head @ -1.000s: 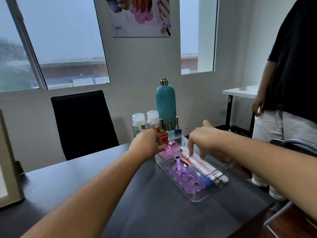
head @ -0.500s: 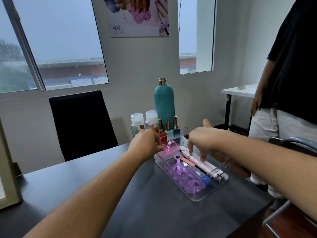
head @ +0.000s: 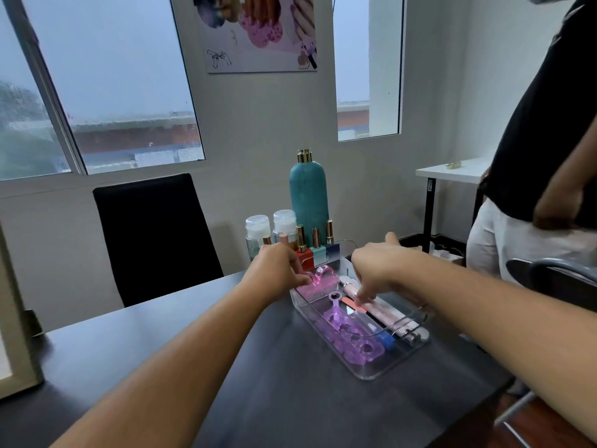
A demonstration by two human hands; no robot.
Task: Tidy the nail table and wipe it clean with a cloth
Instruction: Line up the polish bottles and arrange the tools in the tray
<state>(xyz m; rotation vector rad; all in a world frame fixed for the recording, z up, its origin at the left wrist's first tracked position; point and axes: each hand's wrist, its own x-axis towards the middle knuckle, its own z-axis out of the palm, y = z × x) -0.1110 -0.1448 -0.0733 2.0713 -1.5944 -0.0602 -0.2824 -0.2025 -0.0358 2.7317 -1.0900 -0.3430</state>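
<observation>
Tray (head: 366, 376) lies beneath left hand (head: 280, 270) gripping pink brush (head: 318, 282) and right hand (head: 381, 270), fingers extended, touching file (head: 353, 303).

- a black high-backed chair (head: 155, 234) stands against the pale wall, below a wide window (head: 106, 82) with rain-streaked glass.
- a nail-art poster (head: 258, 30) hangs between that window and a narrow window (head: 368, 66) to its right.
- a person in a black top and light trousers (head: 533, 176) stands at the right edge, beside a white side table (head: 452, 171).
- a pale frame (head: 16, 334) is cut off at the left edge.
</observation>
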